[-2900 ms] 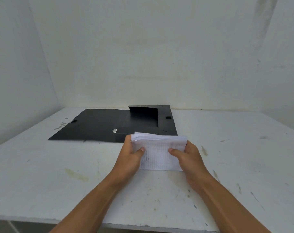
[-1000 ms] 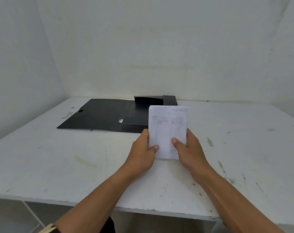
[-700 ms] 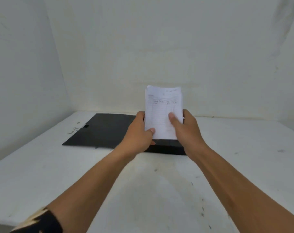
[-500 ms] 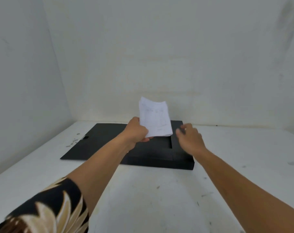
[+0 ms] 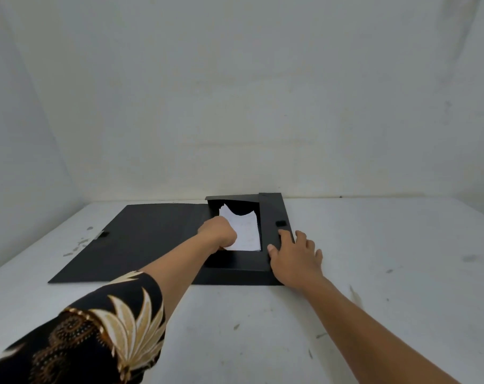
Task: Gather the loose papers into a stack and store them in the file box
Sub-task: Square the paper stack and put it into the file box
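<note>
A black file box [image 5: 235, 270] lies open on the white table, its lid [image 5: 141, 239] spread flat to the left. The white paper stack [image 5: 245, 231] sits inside the box's tray, its far edge curled up. My left hand [image 5: 218, 231] is inside the tray, fingers closed on the stack's left side. My right hand [image 5: 293, 256] rests flat on the box's right wall near the front corner, fingers spread, just below a small black clasp [image 5: 280, 223].
The white table [image 5: 373, 286] runs to a wall behind and a wall on the left. Small paper scraps [image 5: 80, 242] lie left of the lid. Scuff marks dot the tabletop to the right.
The stack went from both hands near the table's front edge, was lifted, then carried by my left hand down into the tray. My right hand let go and landed on the box's right wall.
</note>
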`<state>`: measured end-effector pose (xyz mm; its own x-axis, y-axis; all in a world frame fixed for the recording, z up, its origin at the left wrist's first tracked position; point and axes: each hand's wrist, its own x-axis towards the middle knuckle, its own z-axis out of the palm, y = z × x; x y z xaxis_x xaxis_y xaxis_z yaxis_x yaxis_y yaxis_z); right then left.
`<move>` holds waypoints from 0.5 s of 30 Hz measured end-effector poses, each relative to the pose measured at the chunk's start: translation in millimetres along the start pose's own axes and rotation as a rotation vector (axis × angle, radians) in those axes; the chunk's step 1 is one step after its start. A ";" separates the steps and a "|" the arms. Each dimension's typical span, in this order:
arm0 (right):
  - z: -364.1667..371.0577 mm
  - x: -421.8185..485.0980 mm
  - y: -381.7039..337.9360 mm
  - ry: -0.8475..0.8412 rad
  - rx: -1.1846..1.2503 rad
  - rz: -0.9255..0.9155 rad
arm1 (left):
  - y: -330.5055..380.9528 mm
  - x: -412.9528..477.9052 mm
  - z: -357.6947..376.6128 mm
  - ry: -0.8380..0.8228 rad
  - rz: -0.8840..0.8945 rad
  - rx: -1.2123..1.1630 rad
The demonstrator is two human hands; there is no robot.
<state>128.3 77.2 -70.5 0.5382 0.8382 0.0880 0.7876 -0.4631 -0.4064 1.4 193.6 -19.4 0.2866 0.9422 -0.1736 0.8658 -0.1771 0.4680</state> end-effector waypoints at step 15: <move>-0.7 -1.5 -0.9 -0.008 0.019 -0.004 | 33.8 5.3 36.9 -0.070 0.104 0.073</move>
<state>127.0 76.2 -69.7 0.5328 0.8422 0.0825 0.7839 -0.4544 -0.4231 47.3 182.2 -36.5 0.4024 0.8958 -0.1886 0.8567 -0.2959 0.4224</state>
